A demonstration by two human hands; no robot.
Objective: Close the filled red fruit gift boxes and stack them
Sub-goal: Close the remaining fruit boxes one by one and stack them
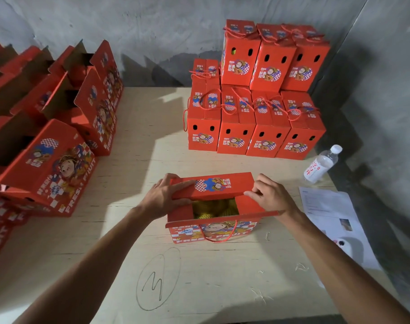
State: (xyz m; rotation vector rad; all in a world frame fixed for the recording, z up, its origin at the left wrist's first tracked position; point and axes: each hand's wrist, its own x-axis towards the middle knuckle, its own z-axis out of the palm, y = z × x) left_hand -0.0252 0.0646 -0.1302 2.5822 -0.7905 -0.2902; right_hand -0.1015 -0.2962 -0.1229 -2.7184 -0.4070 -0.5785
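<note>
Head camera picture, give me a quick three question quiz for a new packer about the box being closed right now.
1. True or false: the far top flap of the box on the table is already folded fully shut over the fruit.
2. Which hand touches the flap's right end? A) left hand B) right hand C) neither
3. Fill in: the rope handle hangs on the box's ____ side, the one facing the person.

Key:
1. False. A gap shows yellow fruit beneath it.
2. B
3. near
</note>
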